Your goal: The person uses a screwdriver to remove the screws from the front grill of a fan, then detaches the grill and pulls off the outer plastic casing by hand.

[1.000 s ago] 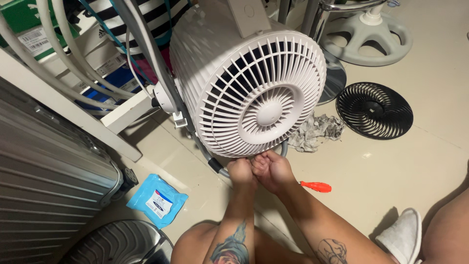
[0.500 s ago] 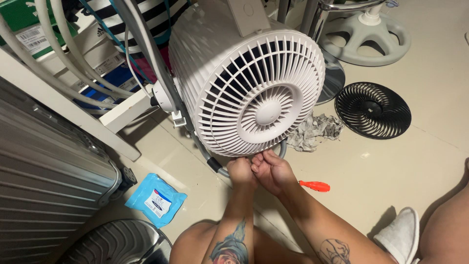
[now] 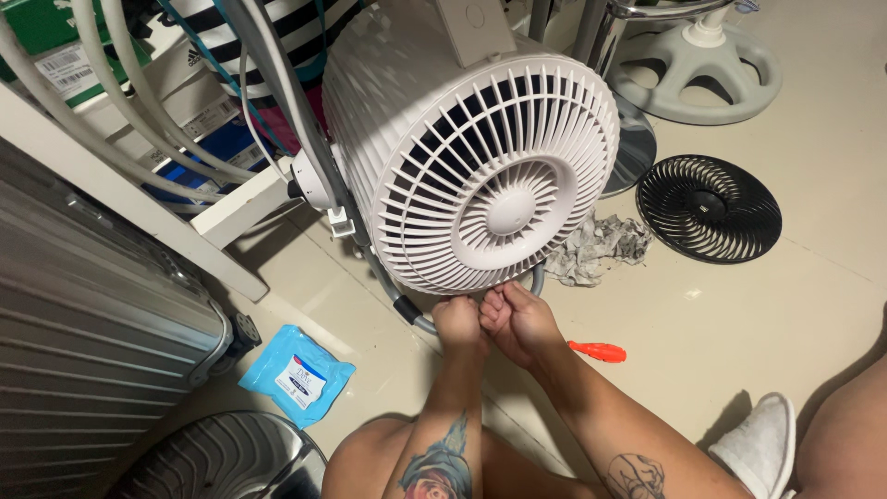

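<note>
Pinching at the bottom rim of a white fan grille [image 3: 494, 189], the fingertips of both hands are bunching together at one spot where the guard meets the housing; whether they are closing on a clip, a screw or the rim itself is too small to tell. The left hand [image 3: 458, 322] is curling tight with its knuckles up, while the right hand [image 3: 517, 319] is pressing in beside it, the two touching. The fan is standing on the tiled floor [image 3: 739, 314] directly in front of the seated person, tilted so its face is looking down toward the camera. Its moulded plastic guard looks light and fairly stiff, but the thin ribs are likely to flex or snap under a hard pull, so the thicker outer ring seems the safer place to grip. An orange-handled screwdriver [image 3: 598, 351] is lying just right of the hands, a crumpled grey rag [image 3: 596, 245] is sitting under the fan's edge, and a black grille [image 3: 708, 208] is resting flat farther right. A blue packet of wipes [image 3: 297, 373] is lying to the left, near a ribbed silver suitcase [image 3: 83, 342].
</note>
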